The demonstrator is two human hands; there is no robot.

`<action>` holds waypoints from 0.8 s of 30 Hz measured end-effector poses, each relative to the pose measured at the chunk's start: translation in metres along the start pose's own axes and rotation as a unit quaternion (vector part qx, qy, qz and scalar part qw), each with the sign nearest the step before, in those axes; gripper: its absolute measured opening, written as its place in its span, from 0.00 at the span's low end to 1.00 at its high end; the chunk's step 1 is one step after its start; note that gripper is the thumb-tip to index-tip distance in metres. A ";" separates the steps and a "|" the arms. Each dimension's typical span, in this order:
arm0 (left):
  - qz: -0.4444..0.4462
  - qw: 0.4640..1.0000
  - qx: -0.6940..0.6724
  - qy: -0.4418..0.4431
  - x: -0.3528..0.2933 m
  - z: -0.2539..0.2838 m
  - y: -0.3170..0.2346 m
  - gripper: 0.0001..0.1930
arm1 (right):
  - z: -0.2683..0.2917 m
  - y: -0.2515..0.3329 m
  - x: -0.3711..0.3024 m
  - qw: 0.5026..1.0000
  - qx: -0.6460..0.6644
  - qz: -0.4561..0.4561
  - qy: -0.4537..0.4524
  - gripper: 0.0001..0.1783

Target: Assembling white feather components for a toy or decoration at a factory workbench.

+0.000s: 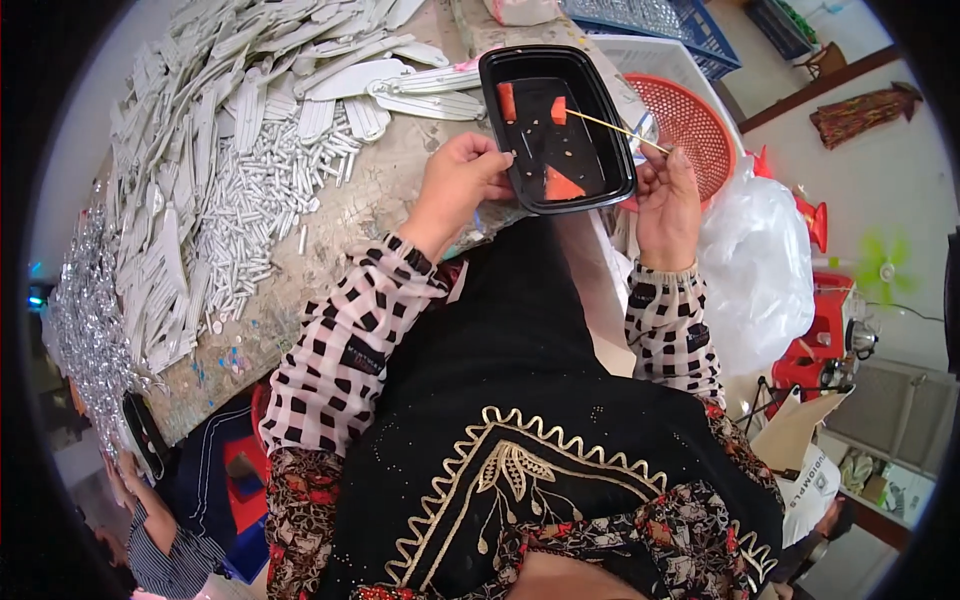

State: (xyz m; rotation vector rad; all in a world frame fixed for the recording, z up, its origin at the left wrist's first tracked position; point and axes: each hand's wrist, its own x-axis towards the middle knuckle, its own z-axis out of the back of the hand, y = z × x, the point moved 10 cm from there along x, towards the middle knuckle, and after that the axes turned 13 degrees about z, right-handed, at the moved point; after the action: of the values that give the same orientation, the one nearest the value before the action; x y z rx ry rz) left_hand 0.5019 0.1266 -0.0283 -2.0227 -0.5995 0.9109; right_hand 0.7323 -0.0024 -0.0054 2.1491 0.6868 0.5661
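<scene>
The left hand (462,180) pinches the side of a black tray (530,95); the right hand (668,200) holds a thin stick (612,128), its tip at a red fruit piece (558,112) inside that tray; two more fruit chunks (562,185) lie there, one beyond the left grip, one between both hands; a red basket (695,115) sits behind the right grip.

bright, even light; edges curved, corners black.
</scene>
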 end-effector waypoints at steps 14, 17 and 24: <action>0.030 0.999 0.015 0.025 0.046 -0.043 0.002 0.06 | 0.019 0.018 0.004 0.998 -0.029 0.035 -0.043 0.10; 0.018 1.000 -0.006 0.022 0.046 -0.044 0.002 0.07 | 0.020 0.020 -0.002 0.997 -0.043 0.040 -0.041 0.10; 0.014 0.999 0.035 -0.015 0.014 -0.016 0.014 0.15 | 0.031 0.022 -0.003 0.998 -0.033 0.033 -0.043 0.11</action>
State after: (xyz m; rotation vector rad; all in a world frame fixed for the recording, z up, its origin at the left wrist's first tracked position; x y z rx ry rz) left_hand 0.5243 0.1212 -0.0389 -1.9629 -0.5502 0.9665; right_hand 0.7544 -0.0332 -0.0068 2.1271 0.5453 0.5197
